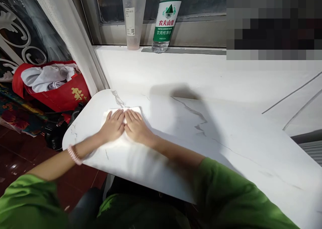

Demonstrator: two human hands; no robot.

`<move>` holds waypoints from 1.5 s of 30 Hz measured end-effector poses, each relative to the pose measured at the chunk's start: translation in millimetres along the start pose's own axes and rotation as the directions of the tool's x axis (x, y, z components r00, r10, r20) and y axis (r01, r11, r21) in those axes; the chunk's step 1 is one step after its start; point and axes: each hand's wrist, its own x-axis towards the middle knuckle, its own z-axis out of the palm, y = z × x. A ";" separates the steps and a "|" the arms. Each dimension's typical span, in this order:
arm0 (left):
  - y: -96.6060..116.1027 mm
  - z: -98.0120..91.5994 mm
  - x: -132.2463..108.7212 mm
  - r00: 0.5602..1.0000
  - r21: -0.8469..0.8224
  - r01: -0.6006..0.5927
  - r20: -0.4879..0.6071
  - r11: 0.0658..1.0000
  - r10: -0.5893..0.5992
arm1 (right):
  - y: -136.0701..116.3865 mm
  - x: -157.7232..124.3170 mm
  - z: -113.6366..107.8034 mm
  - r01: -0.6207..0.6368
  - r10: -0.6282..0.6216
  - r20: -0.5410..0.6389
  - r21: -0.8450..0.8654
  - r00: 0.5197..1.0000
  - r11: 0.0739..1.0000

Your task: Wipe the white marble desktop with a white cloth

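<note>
A white cloth (137, 109) lies flat on the white marble-patterned table (161, 165), near its rounded left end. My left hand (113, 125), with a pink bracelet (74, 155) on the wrist, rests palm down on the cloth. Beside it, thumbs close together, my right hand (136, 126) presses flat on the same cloth. The fingers of both hands are stretched out forward, and neither hand grips anything. Their palms hide the middle of the cloth; whether it is cloth or thick paper is hard to tell.
On the window sill behind the table stand a clear plastic cup (134, 20) with a lid and a water bottle (166, 24). A red bag (57, 98) with white fabric inside sits left of the table, near a white curtain (67, 31). The upper right corner is pixelated.
</note>
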 end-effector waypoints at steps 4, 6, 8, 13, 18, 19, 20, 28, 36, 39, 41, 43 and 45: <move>-24.2 2.5 90.2 0.999 -0.018 -0.012 0.050 1.000 0.013 | 50.9 60.4 6.5 -0.131 0.130 -0.037 -0.043 0.991 0.990; -26.9 4.4 125.3 0.998 -0.022 -0.018 0.052 1.000 0.020 | 74.8 80.5 8.1 -0.171 0.167 -0.057 -0.059 0.984 0.984; -25.2 6.9 147.4 0.999 -0.022 -0.003 0.050 1.000 0.004 | 92.4 91.2 9.3 -0.207 0.202 -0.076 -0.072 0.976 0.976; -18.0 13.1 150.1 0.999 -0.036 0.026 0.023 0.999 -0.025 | 102.7 86.3 10.2 -0.208 0.200 -0.097 -0.079 0.975 0.975; -3.7 14.1 111.8 1.000 -0.028 0.013 0.019 1.000 -0.012 | 82.2 50.5 8.6 -0.162 0.149 -0.139 -0.090 0.979 0.983; 2.0 14.0 99.6 1.000 -0.023 -0.001 0.014 1.000 0.002 | 75.7 38.4 7.7 -0.152 0.137 -0.149 -0.093 0.979 0.984; 9.0 13.8 85.5 1.000 -0.016 -0.015 0.007 1.000 0.015 | 68.3 24.5 6.3 -0.135 0.120 -0.155 -0.094 0.981 0.986; 83.3 5.2 -51.6 0.986 0.044 -0.162 -0.033 0.986 0.163 | -3.9 -110.9 -21.5 0.088 -0.107 -0.172 -0.114 0.979 0.990; 85.1 3.2 -44.5 0.975 -0.006 -0.221 0.000 0.975 0.221 | -1.7 -116.9 -23.9 0.041 -0.062 -0.144 -0.141 0.988 0.989; 68.0 9.2 3.3 0.980 -0.042 -0.199 0.018 0.979 0.200 | 27.8 -80.9 -18.9 -0.043 0.027 -0.106 -0.146 0.994 0.988; 56.0 13.7 44.5 0.978 -0.067 -0.204 0.023 0.977 0.206 | 49.8 -50.9 -18.0 -0.143 0.130 -0.087 -0.161 0.988 0.977; 45.2 18.0 87.7 0.979 -0.099 -0.198 0.024 0.975 0.201 | 70.7 -20.3 -18.8 -0.250 0.239 -0.089 -0.165 0.967 0.954; 36.9 21.6 127.1 0.980 -0.150 -0.196 0.011 0.969 0.200 | 89.1 6.7 -20.0 -0.332 0.319 -0.099 -0.170 0.942 0.928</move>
